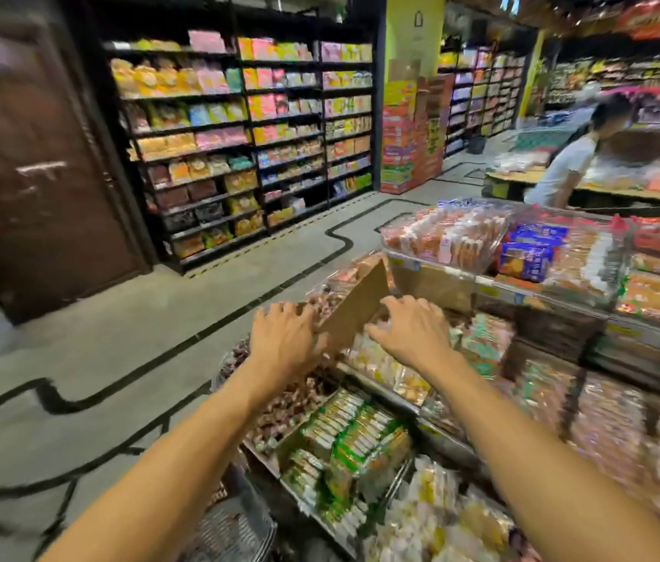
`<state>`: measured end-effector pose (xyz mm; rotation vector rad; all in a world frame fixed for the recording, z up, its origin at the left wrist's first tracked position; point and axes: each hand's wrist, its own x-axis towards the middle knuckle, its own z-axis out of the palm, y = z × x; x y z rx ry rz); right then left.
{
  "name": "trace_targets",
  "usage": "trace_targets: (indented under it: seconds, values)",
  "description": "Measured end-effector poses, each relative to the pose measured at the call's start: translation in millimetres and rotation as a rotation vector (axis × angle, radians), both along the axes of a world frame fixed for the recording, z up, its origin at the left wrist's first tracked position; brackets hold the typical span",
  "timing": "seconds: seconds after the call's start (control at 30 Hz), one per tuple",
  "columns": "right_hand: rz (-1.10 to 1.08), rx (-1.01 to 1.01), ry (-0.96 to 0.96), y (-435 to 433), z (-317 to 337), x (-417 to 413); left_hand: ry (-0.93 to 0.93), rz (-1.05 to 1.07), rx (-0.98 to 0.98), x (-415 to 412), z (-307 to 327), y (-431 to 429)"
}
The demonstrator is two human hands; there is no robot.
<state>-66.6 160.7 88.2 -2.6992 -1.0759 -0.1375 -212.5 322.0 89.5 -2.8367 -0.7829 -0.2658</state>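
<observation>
Right now both bare arms stretch out over a sweets display (433, 434) in a shop aisle, and the hands meet at a brown cardboard sheet (360, 302). It stands tilted on edge among the wrapped sweets of an upper bin, its far corner raised towards the aisle. The left hand (283, 338) grasps the sheet's near left edge, fingers curled over the top and the thumb lower on its face. The right hand (409, 330) sits just beside the sheet's right side with bent, spread fingers above pale wrapped sweets (381, 358); blur hides whether it grips the cardboard, pinches a sweet or holds nothing. Below the left forearm lie dark wrapped sweets (291, 403), and beside them a row of green packets (352, 436). Farther off on the right, blue packets (531, 253) rest among clear bags of biscuits (445, 235). Across the grey floor (117, 318) stand tall black shelves (239, 135) full of bright snack bags, next to a stack of red boxes (405, 148). A person in a white shirt (563, 172) leans at another counter beyond.
</observation>
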Motion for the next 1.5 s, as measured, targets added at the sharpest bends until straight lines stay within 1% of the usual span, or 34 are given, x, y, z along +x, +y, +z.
trace_targets:
  seconds: [0.13, 0.3, 0.5, 0.73, 1.0, 1.13, 1.23, 1.4, 1.5]
  values:
    - [0.111, -0.035, 0.000, 74.1, -9.2, -51.8, 0.024, 0.105, -0.004, -69.7, -6.3, 59.7]
    - [0.235, -0.031, 0.005, 155.7, -22.3, -110.4, 0.021, 0.222, -0.034, -146.1, -19.9, 121.4]
    - [0.364, -0.063, -0.017, 235.6, -36.0, -171.1, 0.052, 0.377, -0.066, -211.5, -39.8, 175.1]
    - [0.493, -0.070, -0.003, 323.4, -62.7, -207.7, 0.072, 0.533, -0.082, -251.6, -63.8, 232.3]
    - [0.623, -0.130, 0.037, 417.7, -123.6, -207.1, 0.137, 0.667, -0.167, -249.1, -118.3, 296.7]
    - [0.669, -0.200, 0.058, 451.6, -172.2, -205.2, 0.147, 0.703, -0.225, -243.2, -163.4, 324.2]
    - [0.680, -0.261, 0.122, 467.9, -222.2, -205.2, 0.182, 0.726, -0.317, -241.7, -212.3, 337.5]
    - [0.664, -0.423, 0.224, 489.3, -323.1, -202.5, 0.268, 0.728, -0.516, -244.4, -315.1, 352.2]
    - [0.625, -0.509, 0.295, 500.4, -390.4, -200.9, 0.338, 0.707, -0.594, -247.6, -382.6, 363.6]
